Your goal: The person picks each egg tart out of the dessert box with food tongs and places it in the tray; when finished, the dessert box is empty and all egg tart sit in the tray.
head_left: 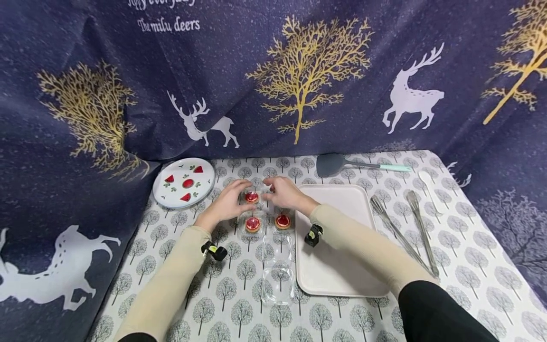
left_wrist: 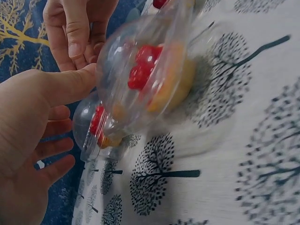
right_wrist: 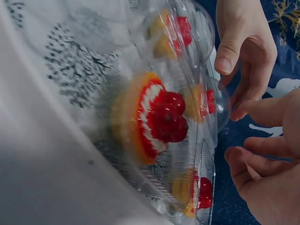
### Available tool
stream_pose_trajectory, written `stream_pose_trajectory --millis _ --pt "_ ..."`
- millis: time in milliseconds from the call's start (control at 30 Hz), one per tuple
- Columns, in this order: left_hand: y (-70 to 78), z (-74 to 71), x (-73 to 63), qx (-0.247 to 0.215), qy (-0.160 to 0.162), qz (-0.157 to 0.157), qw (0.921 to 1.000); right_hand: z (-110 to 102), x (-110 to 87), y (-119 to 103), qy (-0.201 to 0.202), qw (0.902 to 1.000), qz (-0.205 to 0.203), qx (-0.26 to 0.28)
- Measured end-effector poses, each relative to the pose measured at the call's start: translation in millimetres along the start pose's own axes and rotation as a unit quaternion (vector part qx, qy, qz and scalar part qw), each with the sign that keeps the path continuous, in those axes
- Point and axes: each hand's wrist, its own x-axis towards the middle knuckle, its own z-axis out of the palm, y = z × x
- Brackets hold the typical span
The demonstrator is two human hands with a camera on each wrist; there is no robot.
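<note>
Fruit tarts topped with red, glossy fruit sit in clear plastic clamshell boxes with domed lids. In the head view, one tart (head_left: 251,196) lies between my hands, with another tart (head_left: 252,224) nearer me and a third tart (head_left: 282,221) to the right. My left hand (head_left: 228,199) is at the left of the boxes, fingers spread; in the left wrist view its thumb reaches a clear dome (left_wrist: 119,61), and contact is hard to tell. Opposite it, my right hand (head_left: 285,192) hovers over the boxes with bent, loose fingers. I see nothing pinched in either hand.
A cream tray (head_left: 337,266) stands right of the boxes, under my right forearm. A watermelon-print plate (head_left: 173,197) lies at back left. A spatula (head_left: 331,165), a white spoon (head_left: 427,183) and metal tongs (head_left: 420,223) lie right. An open clear box (head_left: 278,285) lies nearer me.
</note>
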Motion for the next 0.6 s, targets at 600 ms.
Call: stream_pose_trajectory --millis 600 --pt "-14.1 -1.5 18.5 -0.003 -0.053 -0.053 0.9972 6.1 35.7 7.0 -0.059 0.9965 0.059 0.009"
